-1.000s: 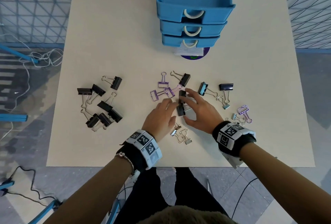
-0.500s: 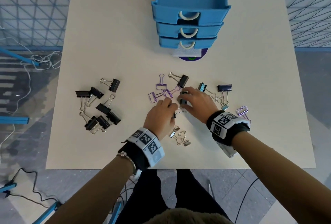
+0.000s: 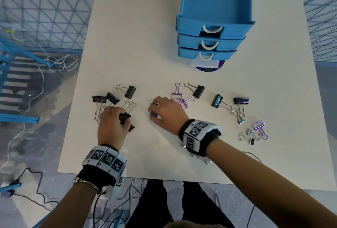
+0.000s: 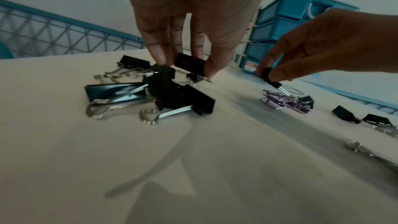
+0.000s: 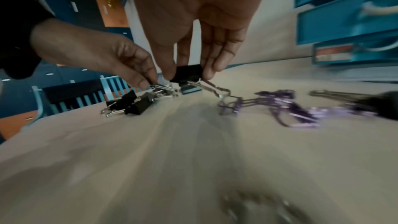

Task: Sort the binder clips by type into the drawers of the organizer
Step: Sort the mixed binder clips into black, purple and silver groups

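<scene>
On the bench (image 3: 164, 154), the left hand (image 3: 111, 127) pinches a black binder clip (image 4: 189, 61) over the black pile (image 4: 155, 94), grouping like with like. The right hand (image 3: 166, 112) pinches another black clip (image 5: 188, 73); the blue organizer (image 3: 215, 32) waits beyond.

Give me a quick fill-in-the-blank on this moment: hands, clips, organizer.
1. The right hand pinches a ____ binder clip with silver wire handles.
2. The blue plastic drawer organizer has ____ stacked drawers.
3. The left hand reaches into the pile of black metal clips on the ____ side of the beige table.
4. The wire-frame skeleton clips near the table's middle are ____.

Missing words: black; three; left; purple
</scene>
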`<act>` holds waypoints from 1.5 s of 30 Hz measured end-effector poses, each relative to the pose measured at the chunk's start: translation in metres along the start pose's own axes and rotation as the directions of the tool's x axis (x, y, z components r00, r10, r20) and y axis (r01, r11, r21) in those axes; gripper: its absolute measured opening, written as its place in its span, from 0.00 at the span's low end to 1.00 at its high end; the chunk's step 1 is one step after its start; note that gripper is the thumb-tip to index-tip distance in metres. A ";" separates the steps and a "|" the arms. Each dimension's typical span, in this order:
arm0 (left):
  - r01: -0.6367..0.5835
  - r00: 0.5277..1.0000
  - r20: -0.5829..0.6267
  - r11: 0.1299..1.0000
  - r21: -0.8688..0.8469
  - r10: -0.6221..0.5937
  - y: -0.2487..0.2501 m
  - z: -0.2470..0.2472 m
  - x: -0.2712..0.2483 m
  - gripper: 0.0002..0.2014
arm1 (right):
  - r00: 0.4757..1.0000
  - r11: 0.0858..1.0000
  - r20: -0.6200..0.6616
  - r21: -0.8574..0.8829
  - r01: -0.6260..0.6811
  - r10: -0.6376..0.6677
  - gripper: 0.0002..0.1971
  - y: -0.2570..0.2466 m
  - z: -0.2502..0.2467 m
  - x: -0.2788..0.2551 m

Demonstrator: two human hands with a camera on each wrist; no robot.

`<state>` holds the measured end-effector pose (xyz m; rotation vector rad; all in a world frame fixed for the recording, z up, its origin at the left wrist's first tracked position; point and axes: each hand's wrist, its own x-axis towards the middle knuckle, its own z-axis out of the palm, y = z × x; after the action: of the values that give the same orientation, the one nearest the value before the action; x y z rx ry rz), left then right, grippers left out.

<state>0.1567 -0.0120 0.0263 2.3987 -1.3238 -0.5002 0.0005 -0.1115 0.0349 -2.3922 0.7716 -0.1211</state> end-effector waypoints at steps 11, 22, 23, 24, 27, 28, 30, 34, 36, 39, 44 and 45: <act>-0.104 0.994 0.036 0.994 0.019 0.104 0.004 0.000 0.010 0.13 | 0.999 1.000 0.027 -0.008 -0.026 0.026 0.21 0.001 0.005 0.003; -0.473 0.806 0.388 0.881 -0.032 0.447 0.125 0.045 0.040 0.24 | 0.846 0.858 -0.222 -0.064 -0.509 0.485 0.26 0.095 -0.047 -0.082; -0.497 0.789 0.416 0.868 -0.001 0.453 0.134 0.051 0.044 0.24 | 0.835 0.842 -0.192 -0.065 -0.536 0.516 0.26 0.100 -0.048 -0.084; -0.525 0.772 0.438 0.850 0.031 0.461 0.143 0.057 0.048 0.25 | 0.827 0.831 -0.171 -0.063 -0.552 0.536 0.26 0.104 -0.048 -0.087; -0.611 0.723 0.491 0.781 0.127 0.485 0.162 0.074 0.056 0.27 | 0.827 0.837 -0.180 -0.031 -0.546 0.532 0.20 0.109 -0.043 -0.090; -0.636 0.708 0.508 0.755 0.157 0.491 0.166 0.080 0.059 0.27 | 0.830 0.844 -0.200 -0.022 -0.535 0.521 0.18 0.110 -0.042 -0.090; -0.686 0.674 0.541 0.697 0.208 0.502 0.169 0.091 0.062 0.28 | 0.831 0.854 -0.237 -0.016 -0.521 0.503 0.15 0.112 -0.041 -0.091; -0.714 0.647 0.565 0.667 0.213 0.512 0.171 0.105 0.066 0.20 | 0.831 0.866 -0.267 0.027 -0.500 0.488 0.14 0.118 -0.043 -0.095; -0.693 0.658 0.518 0.709 0.132 0.547 0.175 0.103 0.065 0.16 | 0.836 0.882 -0.302 0.040 -0.469 0.458 0.15 0.116 -0.046 -0.094; -0.613 0.732 0.334 0.788 -0.055 0.593 0.178 0.083 0.062 0.15 | 0.857 0.919 -0.342 0.057 -0.390 0.385 0.16 0.104 -0.046 -0.083; -0.388 0.913 0.038 0.894 -0.225 0.405 0.132 0.034 0.048 0.16 | 0.937 0.973 -0.265 0.101 -0.207 0.227 0.15 0.053 -0.024 -0.056; -0.341 0.935 0.030 0.920 -0.195 0.353 0.116 0.025 0.042 0.16 | 0.960 0.984 -0.221 0.088 -0.155 0.171 0.15 0.041 -0.017 -0.051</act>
<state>0.0820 -0.1093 0.0527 1.9537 -1.6107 -0.5731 -0.0664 -0.1185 0.0293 -2.2628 1.0501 -0.3546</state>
